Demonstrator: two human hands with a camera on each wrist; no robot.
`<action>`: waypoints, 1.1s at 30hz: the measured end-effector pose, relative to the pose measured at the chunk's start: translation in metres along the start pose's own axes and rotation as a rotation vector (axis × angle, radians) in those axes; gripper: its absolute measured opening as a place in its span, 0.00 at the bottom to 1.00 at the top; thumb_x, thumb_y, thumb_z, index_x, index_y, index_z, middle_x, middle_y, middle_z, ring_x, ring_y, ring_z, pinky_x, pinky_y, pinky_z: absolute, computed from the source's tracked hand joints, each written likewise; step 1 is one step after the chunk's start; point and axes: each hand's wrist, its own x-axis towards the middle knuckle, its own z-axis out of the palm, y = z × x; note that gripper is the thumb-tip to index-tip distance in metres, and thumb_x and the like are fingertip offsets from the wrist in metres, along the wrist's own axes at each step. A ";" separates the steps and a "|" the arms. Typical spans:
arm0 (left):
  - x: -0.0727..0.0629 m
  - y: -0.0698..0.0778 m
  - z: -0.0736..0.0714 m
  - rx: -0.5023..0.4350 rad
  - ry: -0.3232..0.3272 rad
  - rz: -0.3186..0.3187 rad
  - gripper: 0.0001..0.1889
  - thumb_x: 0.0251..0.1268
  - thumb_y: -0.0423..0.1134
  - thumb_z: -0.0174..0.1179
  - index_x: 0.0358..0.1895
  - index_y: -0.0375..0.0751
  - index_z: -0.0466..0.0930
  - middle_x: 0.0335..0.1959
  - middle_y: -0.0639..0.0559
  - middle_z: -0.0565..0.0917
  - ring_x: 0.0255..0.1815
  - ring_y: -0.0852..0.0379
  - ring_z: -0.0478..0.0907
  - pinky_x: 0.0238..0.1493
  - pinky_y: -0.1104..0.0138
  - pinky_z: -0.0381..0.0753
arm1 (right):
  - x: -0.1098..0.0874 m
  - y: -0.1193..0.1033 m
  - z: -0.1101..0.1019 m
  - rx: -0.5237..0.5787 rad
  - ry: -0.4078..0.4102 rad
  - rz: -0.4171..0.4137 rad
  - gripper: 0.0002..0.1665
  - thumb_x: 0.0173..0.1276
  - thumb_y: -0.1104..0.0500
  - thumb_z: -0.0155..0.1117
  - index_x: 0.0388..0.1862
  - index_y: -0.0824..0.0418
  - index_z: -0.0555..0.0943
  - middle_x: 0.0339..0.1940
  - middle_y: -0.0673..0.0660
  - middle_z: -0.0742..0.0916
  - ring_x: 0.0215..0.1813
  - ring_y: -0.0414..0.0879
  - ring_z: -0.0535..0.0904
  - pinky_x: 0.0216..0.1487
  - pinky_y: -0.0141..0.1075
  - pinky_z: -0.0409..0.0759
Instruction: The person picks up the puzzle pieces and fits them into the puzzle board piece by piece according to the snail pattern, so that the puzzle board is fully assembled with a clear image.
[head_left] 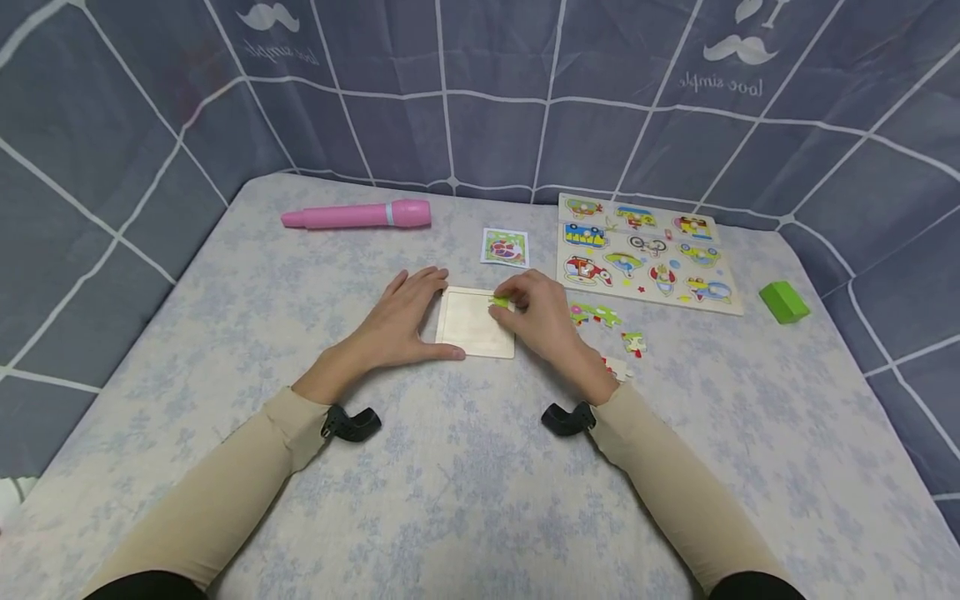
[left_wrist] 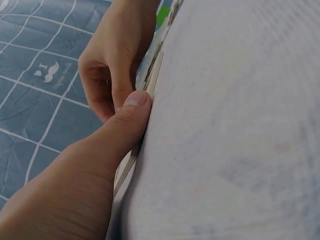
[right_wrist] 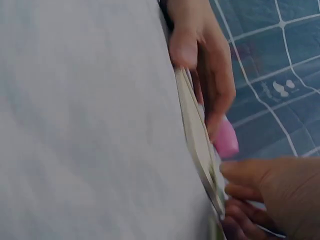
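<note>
The person's two hands work at one square, pale wooden tray. The left hand is spread along its left side, thumb on the near edge, fingertips by the far left corner. The right hand pinches one small green jigsaw piece between thumb and fingers, over the tray's far right corner. Right of that hand lie more printed jigsaw pieces in three spots; the wrist partly hides one spot, so their exact count cannot be told. Beyond are one small square picture card, one pink rod-shaped plastic object, one wooden board with ten vehicle pictures and one green block.
</note>
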 end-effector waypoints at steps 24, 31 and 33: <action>0.001 0.000 0.001 -0.010 0.013 -0.002 0.59 0.47 0.70 0.77 0.76 0.34 0.65 0.83 0.42 0.64 0.87 0.45 0.52 0.89 0.47 0.40 | -0.029 0.056 -0.121 -0.136 -0.160 0.235 0.14 0.68 0.59 0.77 0.50 0.64 0.89 0.40 0.61 0.90 0.44 0.55 0.87 0.46 0.40 0.82; 0.002 -0.001 0.001 -0.005 0.012 -0.005 0.59 0.47 0.70 0.77 0.76 0.34 0.65 0.83 0.42 0.64 0.87 0.45 0.52 0.89 0.47 0.40 | -0.026 0.063 -0.124 -0.189 -0.296 0.304 0.17 0.63 0.60 0.82 0.47 0.64 0.88 0.41 0.61 0.88 0.45 0.53 0.83 0.49 0.42 0.79; 0.003 -0.001 0.001 -0.006 0.012 -0.005 0.59 0.47 0.70 0.78 0.76 0.34 0.65 0.83 0.41 0.64 0.87 0.45 0.52 0.89 0.47 0.40 | -0.026 0.064 -0.123 -0.166 -0.289 0.318 0.16 0.63 0.61 0.81 0.47 0.64 0.88 0.40 0.60 0.87 0.45 0.53 0.82 0.47 0.41 0.78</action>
